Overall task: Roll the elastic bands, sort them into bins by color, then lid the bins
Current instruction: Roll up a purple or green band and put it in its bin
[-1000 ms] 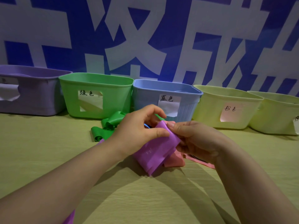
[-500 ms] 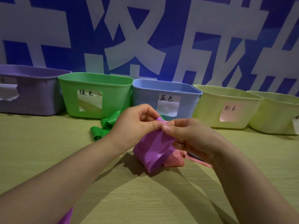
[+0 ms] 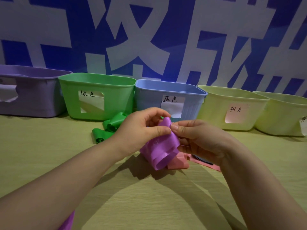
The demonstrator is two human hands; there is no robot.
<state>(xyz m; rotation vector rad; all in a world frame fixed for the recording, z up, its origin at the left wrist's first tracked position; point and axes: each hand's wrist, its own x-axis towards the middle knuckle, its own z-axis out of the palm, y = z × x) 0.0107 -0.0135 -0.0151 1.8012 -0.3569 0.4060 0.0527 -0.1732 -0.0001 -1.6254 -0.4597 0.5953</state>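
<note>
Purple band point(image 3: 160, 146) is curling over more; left hand point(image 3: 137, 130) and right hand point(image 3: 199, 140) are pinching its twelve-o'clock edge.

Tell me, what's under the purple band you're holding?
A pink band lies on the table beneath the purple band. The right hand hides part of the pink one.

A: What is the left hand point(image 3: 139, 130) hiding?
B: It is covering parts of the green bands point(image 3: 114, 123) and the purple band point(image 3: 159, 150).
A: What is getting cut off?
B: The purple bin point(image 3: 29, 95) on the left, and the label point(image 3: 303, 127) on the last yellow bin point(image 3: 282, 113).
</note>
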